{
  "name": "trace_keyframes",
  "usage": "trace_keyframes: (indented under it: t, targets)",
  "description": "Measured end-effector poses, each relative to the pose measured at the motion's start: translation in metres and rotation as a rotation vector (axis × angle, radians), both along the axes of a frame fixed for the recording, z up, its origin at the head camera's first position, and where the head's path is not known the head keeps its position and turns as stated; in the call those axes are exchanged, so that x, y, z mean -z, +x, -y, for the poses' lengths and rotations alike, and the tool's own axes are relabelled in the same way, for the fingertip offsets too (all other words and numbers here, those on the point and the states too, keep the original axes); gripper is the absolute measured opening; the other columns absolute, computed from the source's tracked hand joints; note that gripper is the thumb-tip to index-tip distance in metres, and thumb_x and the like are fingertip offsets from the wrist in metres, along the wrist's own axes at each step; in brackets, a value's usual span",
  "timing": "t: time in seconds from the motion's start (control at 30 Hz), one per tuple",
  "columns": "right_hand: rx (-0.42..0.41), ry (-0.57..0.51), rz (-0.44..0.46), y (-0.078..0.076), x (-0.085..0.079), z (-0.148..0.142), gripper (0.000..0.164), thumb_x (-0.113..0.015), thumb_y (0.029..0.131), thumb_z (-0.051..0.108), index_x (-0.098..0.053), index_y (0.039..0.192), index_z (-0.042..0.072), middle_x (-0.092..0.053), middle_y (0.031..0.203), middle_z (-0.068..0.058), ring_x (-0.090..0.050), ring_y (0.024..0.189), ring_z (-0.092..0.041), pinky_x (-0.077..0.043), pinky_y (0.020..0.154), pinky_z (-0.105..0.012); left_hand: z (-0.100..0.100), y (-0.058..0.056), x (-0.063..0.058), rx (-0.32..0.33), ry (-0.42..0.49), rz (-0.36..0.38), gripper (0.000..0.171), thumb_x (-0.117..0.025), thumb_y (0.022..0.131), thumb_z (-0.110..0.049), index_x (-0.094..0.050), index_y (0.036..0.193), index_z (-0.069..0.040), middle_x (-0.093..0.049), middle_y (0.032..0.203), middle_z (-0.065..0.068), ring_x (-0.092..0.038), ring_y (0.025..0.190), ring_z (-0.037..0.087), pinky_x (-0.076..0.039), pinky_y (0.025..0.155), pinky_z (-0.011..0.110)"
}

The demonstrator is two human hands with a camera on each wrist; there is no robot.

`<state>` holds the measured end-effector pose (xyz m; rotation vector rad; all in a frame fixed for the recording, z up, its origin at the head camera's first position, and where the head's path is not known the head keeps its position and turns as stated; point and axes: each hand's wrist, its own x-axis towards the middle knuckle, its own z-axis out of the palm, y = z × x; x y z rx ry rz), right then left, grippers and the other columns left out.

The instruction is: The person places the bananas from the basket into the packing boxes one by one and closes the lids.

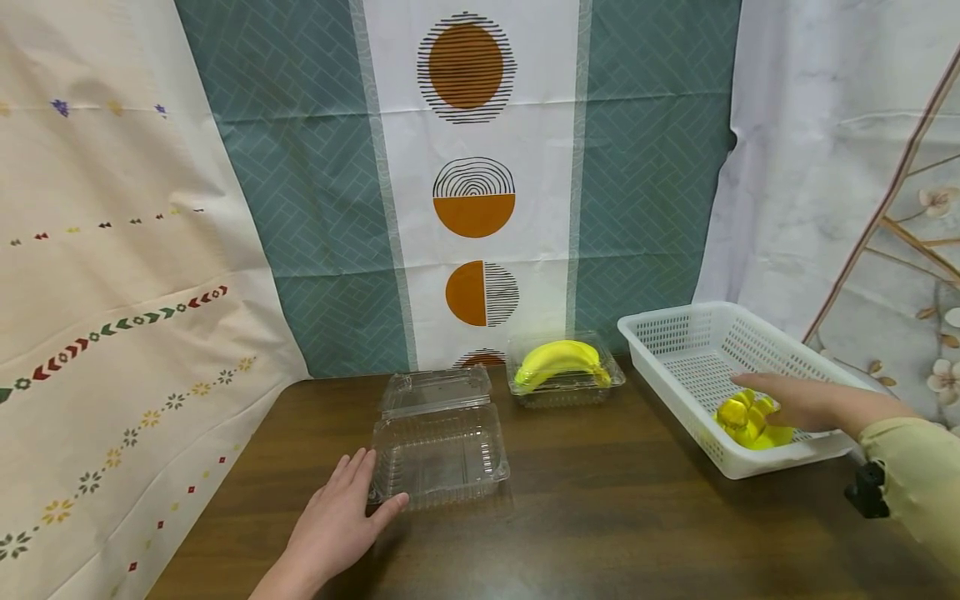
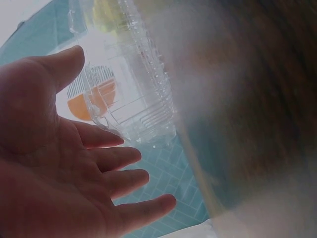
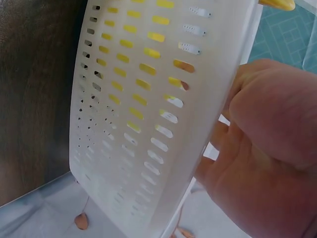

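Observation:
My left hand [image 1: 337, 512] lies with straight, spread fingers at the left front corner of a clear plastic clamshell box [image 1: 442, 454], whose lid [image 1: 435, 389] is folded back. The left wrist view shows the same hand's palm and the box wall [image 2: 133, 94] beside its fingers. Over the near end of a white slotted basket [image 1: 675, 392] reaches my right hand [image 1: 817, 404]. Its fingers extend above a bunch of yellow bananas [image 1: 746, 417] in the basket. In the right wrist view the basket wall [image 3: 148, 124] hides the fingertips; yellow shows through the slots.
Behind the open box, to its right, a closed clear box [image 1: 566, 398] contains a yellow banana [image 1: 562, 362]. All stand on a dark brown wooden table [image 1: 600, 517]. A patterned curtain [image 1: 645, 192] hangs along the back edge, with pale fabric [image 1: 120, 275] at the left.

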<state>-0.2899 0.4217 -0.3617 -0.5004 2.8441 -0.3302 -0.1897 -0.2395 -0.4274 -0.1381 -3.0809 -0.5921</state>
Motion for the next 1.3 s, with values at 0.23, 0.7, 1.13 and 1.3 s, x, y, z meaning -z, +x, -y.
trace_keyframes:
  t: [0.23, 0.7, 1.13, 1.3]
  targets:
    - [-0.002, -0.005, 0.057, -0.003, 0.000, 0.000, 0.085, -0.087, 0.089, 0.004, -0.042, 0.159, -0.014, -0.035, 0.157, -0.050, -0.035, 0.140, -0.074, -0.029, 0.113, -0.086, 0.000, 0.001, 0.001, -0.003, 0.003, -0.002, 0.103, -0.068, 0.103, -0.066, -0.036, 0.168, 0.007, -0.032, 0.174, 0.032, -0.024, 0.162, 0.054, -0.031, 0.118, 0.081]
    - [-0.002, -0.011, 0.054, -0.005, 0.012, -0.003, 0.092, -0.094, 0.085, 0.017, -0.045, 0.157, -0.014, -0.040, 0.156, -0.048, -0.038, 0.139, -0.073, -0.029, 0.112, -0.086, 0.000, 0.000, 0.001, -0.008, 0.011, 0.013, 0.104, -0.069, 0.102, -0.067, -0.037, 0.168, 0.006, -0.032, 0.174, 0.032, -0.024, 0.162, 0.054, -0.030, 0.117, 0.082]
    - [0.000, 0.041, -0.015, -0.005, 0.018, -0.003, 0.094, -0.092, 0.090, 0.036, -0.046, 0.154, -0.017, -0.047, 0.149, -0.049, -0.044, 0.135, -0.073, -0.036, 0.109, -0.084, 0.000, -0.001, 0.000, -0.013, 0.012, 0.021, 0.104, -0.069, 0.102, -0.067, -0.036, 0.168, 0.007, -0.031, 0.174, 0.033, -0.023, 0.162, 0.055, -0.030, 0.117, 0.081]
    - [0.040, 0.038, 0.050, -0.005, 0.018, -0.004, 0.098, -0.087, 0.095, 0.042, -0.041, 0.156, -0.019, -0.049, 0.145, -0.050, -0.045, 0.135, -0.072, -0.035, 0.109, -0.084, 0.000, -0.001, 0.000, -0.013, 0.007, 0.017, 0.103, -0.069, 0.103, -0.066, -0.037, 0.168, 0.007, -0.031, 0.174, 0.033, -0.023, 0.162, 0.055, -0.031, 0.117, 0.081]
